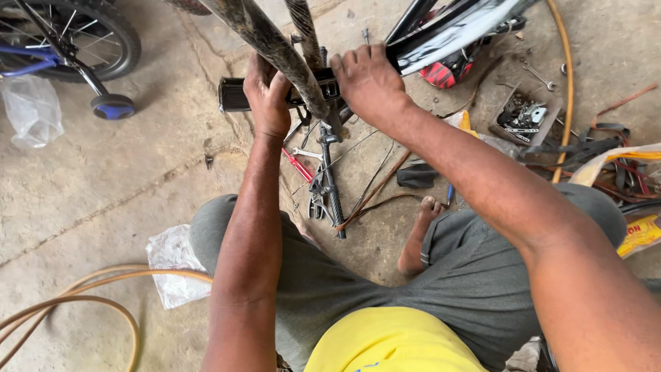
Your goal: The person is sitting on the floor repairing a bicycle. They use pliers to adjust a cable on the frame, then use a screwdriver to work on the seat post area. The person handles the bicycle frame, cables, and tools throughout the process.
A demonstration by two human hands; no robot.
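I am squatting on a concrete floor over an upturned bicycle. My left hand (267, 93) is wrapped around the black handlebar (237, 94) just right of its ribbed grip. A dirty frame tube (272, 45) crosses in front of it. My right hand (367, 81) presses down on the right part of the same bar, next to a black and white frame tube (447, 31). What lies under its fingers is hidden. Brake levers and a black stem piece (329, 182) lie on the floor below my hands.
A small blue bicycle with a training wheel (112, 106) stands at top left beside a clear plastic bag (31, 110). An orange hose (82, 300) loops at bottom left. A tray of metal parts (523, 116), spanners, straps and a red part (447, 71) lie at right.
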